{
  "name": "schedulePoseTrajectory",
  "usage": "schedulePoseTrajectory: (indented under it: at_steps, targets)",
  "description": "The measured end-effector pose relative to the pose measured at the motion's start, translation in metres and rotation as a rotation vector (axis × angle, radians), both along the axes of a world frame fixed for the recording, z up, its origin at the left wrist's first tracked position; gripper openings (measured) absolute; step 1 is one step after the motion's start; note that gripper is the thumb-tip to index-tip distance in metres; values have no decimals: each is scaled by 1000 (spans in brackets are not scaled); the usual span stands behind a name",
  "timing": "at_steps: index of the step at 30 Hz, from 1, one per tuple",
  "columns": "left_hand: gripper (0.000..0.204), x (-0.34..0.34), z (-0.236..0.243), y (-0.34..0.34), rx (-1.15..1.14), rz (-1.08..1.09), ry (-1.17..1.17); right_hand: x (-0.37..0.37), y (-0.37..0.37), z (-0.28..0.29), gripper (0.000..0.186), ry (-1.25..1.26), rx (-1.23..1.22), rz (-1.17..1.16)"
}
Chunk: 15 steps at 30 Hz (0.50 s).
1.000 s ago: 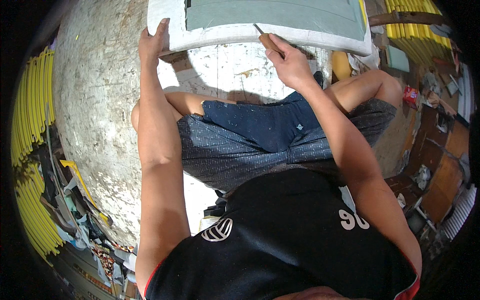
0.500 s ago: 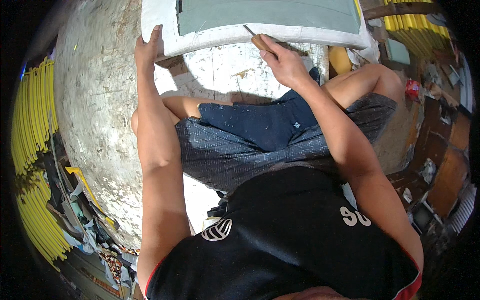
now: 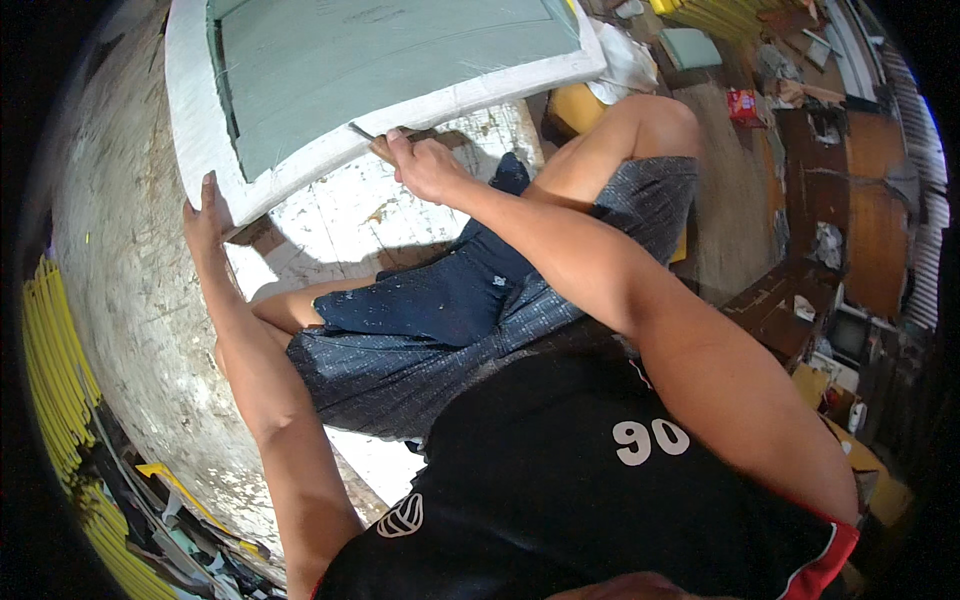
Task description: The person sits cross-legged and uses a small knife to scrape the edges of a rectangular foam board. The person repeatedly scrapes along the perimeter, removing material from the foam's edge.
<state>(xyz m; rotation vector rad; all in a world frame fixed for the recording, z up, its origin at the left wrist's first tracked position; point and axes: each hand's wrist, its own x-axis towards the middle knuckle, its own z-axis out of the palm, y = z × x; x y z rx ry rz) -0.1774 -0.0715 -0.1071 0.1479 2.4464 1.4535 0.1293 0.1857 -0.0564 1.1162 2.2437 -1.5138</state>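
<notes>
A rectangular panel [image 3: 395, 75] lies in front of me, with a grey-green recessed middle and a broad white border [image 3: 330, 150]. My left hand [image 3: 206, 222] grips its near left corner, thumb on the border and the other fingers partly hidden at the side. In my right hand [image 3: 428, 168] is a small wooden-handled tool [image 3: 379, 148] with a thin metal shaft. Its tip points left and away from me, at the near edge of the white border. Whether the tip touches the border I cannot tell.
I sit cross-legged on a worn, paint-stained board [image 3: 130, 200], a dark cloth [image 3: 410, 300] over my lap. A yellow object [image 3: 578, 108] and crumpled white sheet [image 3: 625, 62] lie by my right knee. Yellow strips [image 3: 55, 350] are stacked at the left, a red packet [image 3: 742, 106] at the right.
My view has turned, so the panel sits lower and further left, with more of it showing. The tool's tip has shifted from over the border's inner part to its near edge.
</notes>
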Motion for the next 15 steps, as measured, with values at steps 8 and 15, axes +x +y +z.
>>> schedulePoseTrajectory:
  at_steps: [8,15]
  targets:
    - [104,14,8,10,88,-52,-32,6,12,-11,84,-7,-453,-93]
    - [106,6,3,4,49,-26,-24,3,-21,0,76,-39,262,-104]
